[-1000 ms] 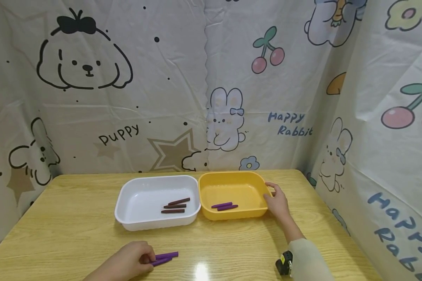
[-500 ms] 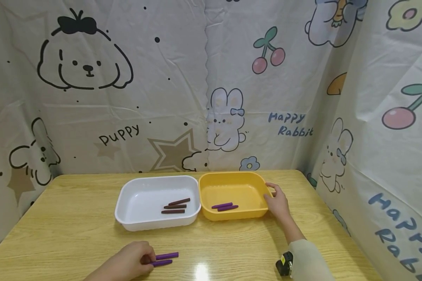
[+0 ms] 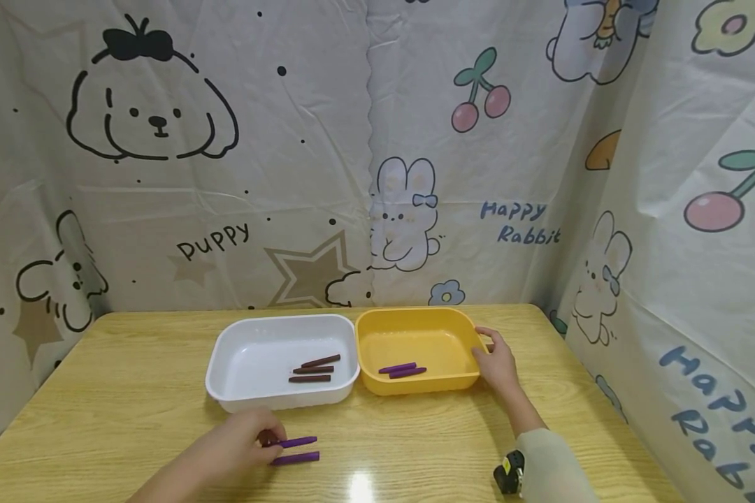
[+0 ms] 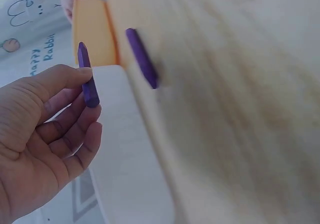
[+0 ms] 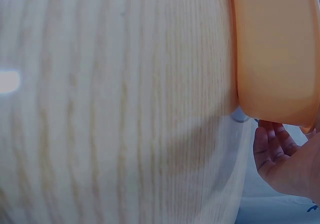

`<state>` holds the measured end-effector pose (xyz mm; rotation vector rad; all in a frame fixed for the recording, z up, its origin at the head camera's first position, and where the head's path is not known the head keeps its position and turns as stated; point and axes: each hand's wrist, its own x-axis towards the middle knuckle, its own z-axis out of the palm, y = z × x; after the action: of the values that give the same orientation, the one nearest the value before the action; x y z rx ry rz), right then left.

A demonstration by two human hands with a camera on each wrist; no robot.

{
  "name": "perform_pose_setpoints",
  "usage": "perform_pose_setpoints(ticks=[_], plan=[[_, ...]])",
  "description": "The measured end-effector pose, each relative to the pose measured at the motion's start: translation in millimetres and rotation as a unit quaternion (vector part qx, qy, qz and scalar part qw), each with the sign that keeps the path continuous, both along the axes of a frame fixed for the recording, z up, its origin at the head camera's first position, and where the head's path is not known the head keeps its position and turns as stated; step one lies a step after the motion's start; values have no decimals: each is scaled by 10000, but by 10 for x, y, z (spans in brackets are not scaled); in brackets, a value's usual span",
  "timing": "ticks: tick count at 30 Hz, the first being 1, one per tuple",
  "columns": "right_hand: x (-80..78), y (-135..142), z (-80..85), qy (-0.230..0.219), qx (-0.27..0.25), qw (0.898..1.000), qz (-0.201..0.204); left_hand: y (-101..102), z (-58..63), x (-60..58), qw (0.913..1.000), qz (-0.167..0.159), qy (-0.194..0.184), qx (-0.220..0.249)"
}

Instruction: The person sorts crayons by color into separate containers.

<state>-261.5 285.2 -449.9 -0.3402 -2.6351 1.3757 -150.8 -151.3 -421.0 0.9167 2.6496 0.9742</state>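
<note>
Between thumb and fingertips my left hand (image 3: 242, 440) pinches a purple crayon (image 4: 87, 76), lifted off the table in the left wrist view. A second purple crayon (image 3: 297, 458) lies on the table just below that hand. My right hand (image 3: 497, 360) grips the right end of the yellow tray (image 3: 415, 384) at its rim; in the right wrist view its fingers curl against the tray's end wall. Two purple crayons (image 3: 407, 372) lie inside the yellow tray. The white tray (image 3: 283, 400) beside it contains three dark brown crayons (image 3: 311, 378).
Both trays stand side by side, touching, towards the back of the wooden table (image 3: 409, 440). A printed curtain (image 3: 289, 175) hangs behind and along the sides. A small black device (image 3: 509, 472) sits at the right wrist.
My left hand has lifted one purple crayon and moved it away from me, towards the white tray. The other purple crayon stays on the table. My right hand has not moved.
</note>
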Motion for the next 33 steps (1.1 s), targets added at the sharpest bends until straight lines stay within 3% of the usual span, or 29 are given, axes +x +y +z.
perform_pose_setpoints(ticks=[7,14,20,26,33], plan=[[3,-10,-2,-48,43,10000,-21,97,209,-105,9990,-42,440,-52],[-3,-9,-8,-63,54,10000,-14,220,339,-229,9960,-64,855,-241],[-10,-1,-3,-57,32,10000,11,362,438,-335,9960,76,839,-290],[-11,-2,-5,-75,2,10000,10,502,516,-438,9974,318,567,-322],[8,-19,14,-126,4,9999,-39,633,556,-557,9965,251,720,-347]])
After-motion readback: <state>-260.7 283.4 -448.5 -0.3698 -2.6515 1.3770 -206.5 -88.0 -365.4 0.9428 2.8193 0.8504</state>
